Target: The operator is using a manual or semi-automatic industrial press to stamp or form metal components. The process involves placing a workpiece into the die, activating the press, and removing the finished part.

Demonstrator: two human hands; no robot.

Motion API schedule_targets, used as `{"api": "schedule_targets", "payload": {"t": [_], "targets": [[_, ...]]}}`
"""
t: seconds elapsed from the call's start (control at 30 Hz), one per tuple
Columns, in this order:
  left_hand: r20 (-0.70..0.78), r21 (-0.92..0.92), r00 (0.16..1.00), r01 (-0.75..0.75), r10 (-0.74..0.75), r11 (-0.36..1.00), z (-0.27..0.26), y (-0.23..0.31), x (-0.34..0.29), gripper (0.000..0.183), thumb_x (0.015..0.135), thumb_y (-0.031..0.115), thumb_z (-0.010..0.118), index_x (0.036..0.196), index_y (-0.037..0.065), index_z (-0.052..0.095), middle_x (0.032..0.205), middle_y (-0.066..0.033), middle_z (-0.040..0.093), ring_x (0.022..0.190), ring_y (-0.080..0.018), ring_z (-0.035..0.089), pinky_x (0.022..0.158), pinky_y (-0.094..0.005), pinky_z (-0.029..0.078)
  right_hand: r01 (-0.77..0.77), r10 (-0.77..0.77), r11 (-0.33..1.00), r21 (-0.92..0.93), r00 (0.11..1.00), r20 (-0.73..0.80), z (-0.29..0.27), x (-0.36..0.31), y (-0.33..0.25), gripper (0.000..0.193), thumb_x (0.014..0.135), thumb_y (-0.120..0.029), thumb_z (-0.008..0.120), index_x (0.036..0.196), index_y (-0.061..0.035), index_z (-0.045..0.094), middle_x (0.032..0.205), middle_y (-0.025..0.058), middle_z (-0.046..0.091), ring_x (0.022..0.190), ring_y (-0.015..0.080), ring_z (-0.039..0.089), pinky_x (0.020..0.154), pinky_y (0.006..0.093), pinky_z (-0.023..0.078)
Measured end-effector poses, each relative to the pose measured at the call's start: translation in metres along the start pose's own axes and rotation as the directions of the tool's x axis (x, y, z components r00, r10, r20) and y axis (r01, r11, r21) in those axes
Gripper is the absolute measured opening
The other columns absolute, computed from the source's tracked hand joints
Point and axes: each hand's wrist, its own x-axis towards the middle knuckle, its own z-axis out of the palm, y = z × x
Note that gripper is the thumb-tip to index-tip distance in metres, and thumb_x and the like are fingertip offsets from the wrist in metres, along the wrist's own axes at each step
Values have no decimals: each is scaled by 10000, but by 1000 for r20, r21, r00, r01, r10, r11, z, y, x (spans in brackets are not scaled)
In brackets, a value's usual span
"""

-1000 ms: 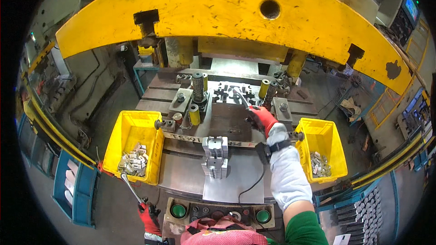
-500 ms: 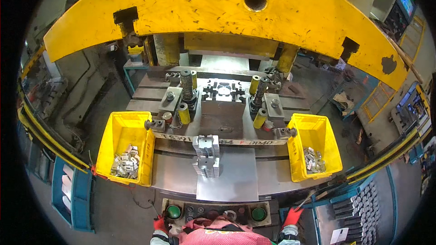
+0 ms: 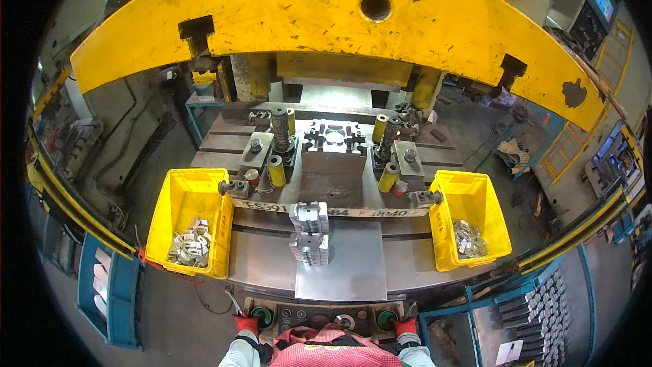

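Observation:
My left hand (image 3: 246, 325), in a red glove, is at the left green push button (image 3: 261, 316) on the control box. A thin, light-coloured tool (image 3: 233, 302) sticks up out of its grip; its exact kind is too small to tell. At the right green push button (image 3: 386, 320) is my red-gloved right hand (image 3: 405, 327), with another slim tool (image 3: 411, 310) showing above it. Both hands partly cover the button edges; whether the buttons are pressed down cannot be seen. Ahead, two stacks of silver metal parts (image 3: 309, 250) stand on a bare metal plate (image 3: 350, 275).
Yellow bins (image 3: 222, 231) with small metal pieces flank the press bed. A die (image 3: 334, 137) with guide posts sits under the yellow press ram (image 3: 292, 13). Rows of metal parts (image 3: 543, 319) lie on a rack at right; a blue cart (image 3: 122, 299) stands at left.
Both hands have moved inward to the green buttons, the right one clearly leftward. The tools moved with them. My view has shifted slightly; stacks and bins stay in place.

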Motion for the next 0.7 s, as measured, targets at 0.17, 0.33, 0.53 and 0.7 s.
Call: {"api": "schedule_targets", "payload": {"t": [0.17,0.33,0.53,0.7], "targets": [[7,-82,1000,31,-31,996,3,7,-6,1104,499,8,744,1325,13,11,1268,-144,381,1146,-224,385,917,-309,342,-22,21,999,-40,1000,-23,3,5,7,993,529,-342,777,1232,89,222,1130,251,484,1066,332,473,873,343,395],[19,29,999,36,-37,999,1,20,-13,1083,502,-6,734,1324,16,29,1262,-144,390,1128,-216,405,911,-305,340,6,-5,1000,22,999,-54,-8,-10,-3,959,517,-371,772,1200,78,270,1110,248,497,1058,342,476,869,350,400],[17,-106,999,-41,43,994,1,-12,19,1051,520,-8,733,1317,2,49,1266,-152,384,1111,-203,416,884,-288,362,-54,54,998,15,999,-4,-16,-18,-18,897,522,-393,758,1161,57,319,1075,244,518,1024,348,497,839,369,418],[33,-92,998,58,-55,994,1,1,10,1009,510,-21,746,1291,15,108,1240,-147,407,1031,-200,461,800,-334,424,-7,9,999,37,999,-41,-6,-9,-3,845,520,-398,754,1114,49,352,1042,250,532,992,351,515,817,380,428]]}}
